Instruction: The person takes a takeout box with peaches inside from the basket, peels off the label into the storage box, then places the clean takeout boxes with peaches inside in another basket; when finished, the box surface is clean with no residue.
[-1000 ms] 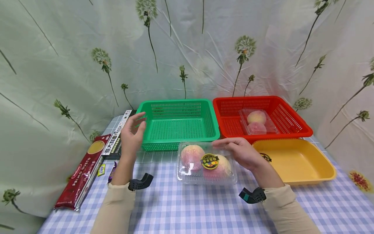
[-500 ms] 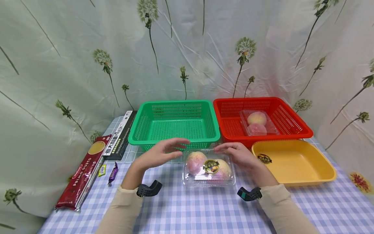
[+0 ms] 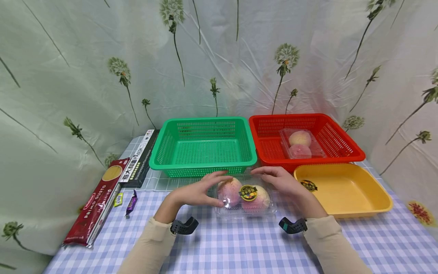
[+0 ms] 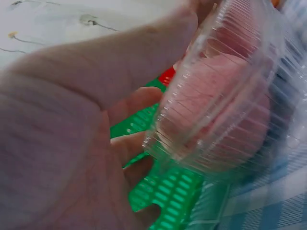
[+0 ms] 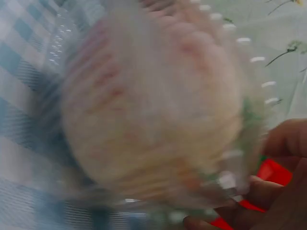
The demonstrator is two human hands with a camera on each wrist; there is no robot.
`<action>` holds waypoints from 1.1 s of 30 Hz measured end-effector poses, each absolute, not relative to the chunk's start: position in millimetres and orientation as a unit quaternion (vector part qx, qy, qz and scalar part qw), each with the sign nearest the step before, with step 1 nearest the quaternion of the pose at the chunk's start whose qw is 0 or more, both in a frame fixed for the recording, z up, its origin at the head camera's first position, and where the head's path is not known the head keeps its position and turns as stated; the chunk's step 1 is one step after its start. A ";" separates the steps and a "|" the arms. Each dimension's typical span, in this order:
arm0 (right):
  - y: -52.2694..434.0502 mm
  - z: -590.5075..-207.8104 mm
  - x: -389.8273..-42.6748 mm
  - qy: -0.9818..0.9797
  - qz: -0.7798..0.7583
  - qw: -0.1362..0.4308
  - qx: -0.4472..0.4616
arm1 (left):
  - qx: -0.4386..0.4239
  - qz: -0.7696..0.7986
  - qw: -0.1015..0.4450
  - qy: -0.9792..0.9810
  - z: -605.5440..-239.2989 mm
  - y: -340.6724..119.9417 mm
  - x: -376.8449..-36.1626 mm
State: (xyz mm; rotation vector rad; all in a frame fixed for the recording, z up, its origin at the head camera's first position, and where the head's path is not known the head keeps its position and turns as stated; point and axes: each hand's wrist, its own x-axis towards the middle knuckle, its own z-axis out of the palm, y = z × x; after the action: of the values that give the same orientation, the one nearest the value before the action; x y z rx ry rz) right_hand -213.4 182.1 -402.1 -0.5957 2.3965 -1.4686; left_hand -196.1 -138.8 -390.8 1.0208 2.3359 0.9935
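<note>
Two forearms in beige sleeves reach forward over a counter (image 3: 219, 247) covered in a blue and white checked cloth, each wrist wearing a small black camera mount. Behind the counter hangs a pale curtain (image 3: 85, 68) printed with dandelions. At the back stand a green basket (image 3: 203, 146) and, touching its right side, a red basket (image 3: 328, 137) with a clear box of two peaches (image 3: 300, 144) in it. In front of the red basket sits a yellow tray (image 3: 345, 188). At the left edge lie a long red pasta packet (image 3: 97, 201), a black and white pasta box (image 3: 138, 160) and two small wrapped sweets (image 3: 131, 199).

Between the hands, just in front of the green basket, sits a clear plastic peach box (image 3: 244, 196) holding two pink peaches under a round sticker. The left hand (image 3: 202, 188) grips the box's left end, thumb at the near side and fingers curled over the top. The right hand (image 3: 282, 180) holds the right end, fingers curved along the far edge. Both wrist views show the ribbed box close against the palms.
</note>
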 end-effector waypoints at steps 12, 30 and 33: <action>185.6 -371.5 -201.4 0.858 -0.453 0.088 -0.226 | 0.322 0.416 0.221 0.821 -409.0 -138.9 -202.1; 159.0 -380.9 -194.2 0.869 -0.355 0.102 -0.329 | 0.310 0.442 0.230 0.810 -414.7 -138.1 -205.1; 158.3 -380.3 -193.4 0.872 -0.351 0.104 -0.325 | 0.309 0.442 0.232 0.810 -414.4 -138.7 -204.9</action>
State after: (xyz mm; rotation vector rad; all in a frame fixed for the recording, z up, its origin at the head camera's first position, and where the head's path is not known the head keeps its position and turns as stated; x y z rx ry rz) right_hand -193.4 158.3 -380.3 -0.9594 2.5704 -1.0359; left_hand -204.9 -138.7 -414.4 0.8478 2.2248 1.2146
